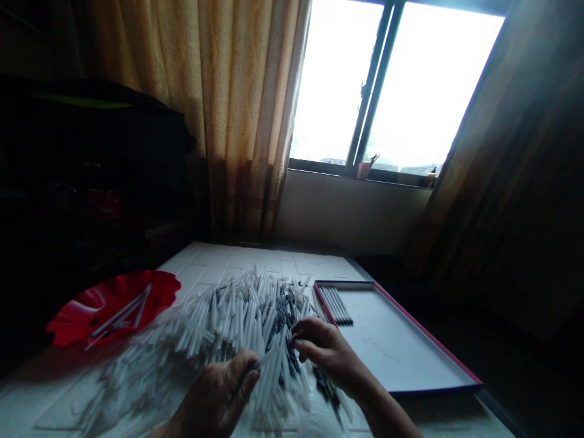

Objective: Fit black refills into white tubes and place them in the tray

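A big heap of thin white tubes (214, 328), mixed with dark thin refills, covers the middle of the white table (274, 258). My left hand (223, 392) is closed around one white tube over the near side of the heap. My right hand (326, 350) pinches the other end of that tube, or a dark piece at it; I cannot tell which. Both hands hover just above the heap.
A shallow white tray with a red rim (424, 340) lies to the right, with several dark sticks (336, 304) lined up at its far left corner. A red wavy bowl (98, 304) at the left holds a few tubes. Curtains and a window stand behind.
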The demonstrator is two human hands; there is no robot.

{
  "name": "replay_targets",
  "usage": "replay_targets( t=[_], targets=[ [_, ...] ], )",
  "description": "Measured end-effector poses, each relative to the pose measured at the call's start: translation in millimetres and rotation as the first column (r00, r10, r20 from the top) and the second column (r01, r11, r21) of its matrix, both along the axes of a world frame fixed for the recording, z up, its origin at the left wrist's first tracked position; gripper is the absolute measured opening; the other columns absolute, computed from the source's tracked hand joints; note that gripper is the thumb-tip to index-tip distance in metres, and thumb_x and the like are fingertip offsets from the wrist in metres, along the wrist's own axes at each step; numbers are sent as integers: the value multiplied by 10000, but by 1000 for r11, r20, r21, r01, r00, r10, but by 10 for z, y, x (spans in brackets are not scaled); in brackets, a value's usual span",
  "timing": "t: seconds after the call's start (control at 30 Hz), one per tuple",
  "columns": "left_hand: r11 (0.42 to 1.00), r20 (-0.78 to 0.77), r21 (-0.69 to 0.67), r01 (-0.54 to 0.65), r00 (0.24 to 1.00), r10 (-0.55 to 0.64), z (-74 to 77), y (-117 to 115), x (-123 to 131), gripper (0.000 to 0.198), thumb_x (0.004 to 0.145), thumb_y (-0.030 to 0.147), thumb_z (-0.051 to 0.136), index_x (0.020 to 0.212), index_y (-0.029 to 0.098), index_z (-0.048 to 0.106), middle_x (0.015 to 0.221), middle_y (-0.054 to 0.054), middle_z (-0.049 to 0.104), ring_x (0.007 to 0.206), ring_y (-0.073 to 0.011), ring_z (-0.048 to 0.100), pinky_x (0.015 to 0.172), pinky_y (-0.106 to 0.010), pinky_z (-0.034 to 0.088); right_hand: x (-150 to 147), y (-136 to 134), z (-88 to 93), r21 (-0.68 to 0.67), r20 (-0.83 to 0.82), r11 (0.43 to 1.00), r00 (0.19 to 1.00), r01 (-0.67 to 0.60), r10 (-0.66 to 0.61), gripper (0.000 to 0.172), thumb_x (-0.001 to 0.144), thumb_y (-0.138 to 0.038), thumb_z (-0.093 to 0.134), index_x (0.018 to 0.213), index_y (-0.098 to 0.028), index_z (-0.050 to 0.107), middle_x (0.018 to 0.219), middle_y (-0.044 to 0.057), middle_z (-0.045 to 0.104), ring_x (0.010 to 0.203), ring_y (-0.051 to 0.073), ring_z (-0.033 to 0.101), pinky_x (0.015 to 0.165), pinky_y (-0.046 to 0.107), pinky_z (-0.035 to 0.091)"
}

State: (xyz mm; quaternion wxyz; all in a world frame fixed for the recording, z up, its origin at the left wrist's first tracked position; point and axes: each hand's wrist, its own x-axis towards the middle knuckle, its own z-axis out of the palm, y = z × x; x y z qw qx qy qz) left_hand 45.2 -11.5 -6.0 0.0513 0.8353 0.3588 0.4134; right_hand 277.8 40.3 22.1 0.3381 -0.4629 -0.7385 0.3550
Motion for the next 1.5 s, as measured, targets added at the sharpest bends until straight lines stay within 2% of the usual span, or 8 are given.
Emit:
replay_targets(
  t=[0.07, 0.13, 0.2, 0.4, 0.57, 0.83, 1.17, 1.5],
  targets=[
    [1000, -3, -25, 12, 1000, -12, 23, -14, 2, 181, 1027, 247, 349, 898, 252, 477, 623, 69, 590, 481, -110, 629, 475, -176, 414, -39, -26, -6, -93, -210, 992, 976, -84, 62, 380, 822, -468, 643, 1048, -163, 662, 874, 75, 742, 646, 144, 648, 553, 232, 459],
    [998, -2, -49, 25, 1000, -25, 52, -31, 2, 174, 1020, 237, 352, 895, 253, 471, 611, 77, 568, 455, -103, 601, 468, -172, 407, -80, -57, -12, -182, -456, 965, 886, -190, 88, 436, 744, -527, 747, 973, -161, 685, 840, 77, 746, 598, 128, 639, 498, 205, 400],
    [997, -4, -73, 31, 999, -32, 78, -46, 0, 175, 1014, 227, 356, 879, 254, 465, 602, 83, 542, 435, -98, 567, 459, -172, 394, -119, -87, -5, -246, -620, 929, 782, -275, 67, 424, 687, -506, 825, 881, -157, 681, 752, 55, 736, 564, 116, 630, 471, 186, 344],
    [997, -16, -68, 33, 999, -34, 78, -39, -4, 184, 1018, 225, 345, 881, 250, 466, 615, 80, 516, 444, -98, 543, 460, -181, 381, -189, -148, 64, -389, -688, 857, 725, -339, -26, 455, 658, -506, 864, 818, -149, 631, 640, 7, 687, 484, 70, 560, 457, 168, 281],
    [999, -22, -35, 21, 1000, -22, 68, -42, -5, 174, 1020, 229, 344, 884, 256, 449, 602, 89, 511, 437, -101, 542, 457, -185, 375, -194, -168, 65, -393, -761, 811, 648, -433, -22, 420, 643, -433, 898, 814, -142, 647, 627, -33, 616, 471, 31, 453, 464, 165, 240],
    [999, -21, -32, 22, 1000, -23, 88, -44, -1, 182, 1019, 231, 349, 866, 255, 446, 608, 82, 538, 436, -101, 555, 460, -186, 378, -232, -183, 67, -397, -745, 812, 667, -428, -13, 428, 611, -420, 915, 801, -140, 654, 659, -12, 636, 478, 38, 451, 475, 184, 250],
    [1000, -58, -14, -3, 998, 2, 78, -37, -13, 195, 1027, 240, 338, 887, 248, 473, 615, 65, 580, 453, -117, 597, 468, -202, 390, -233, -175, 43, -376, -712, 845, 702, -381, 0, 431, 614, -448, 903, 806, -147, 662, 629, -30, 613, 479, 48, 442, 477, 197, 249],
    [999, -83, -18, -37, 996, 35, 59, -35, -27, 208, 1035, 249, 330, 895, 243, 483, 647, 50, 622, 523, -136, 665, 503, -210, 419, -214, -186, 97, -253, -595, 927, 800, -277, 77, 439, 670, -531, 837, 823, -161, 658, 587, -57, 553, 504, 73, 470, 487, 201, 301]
  ],
)
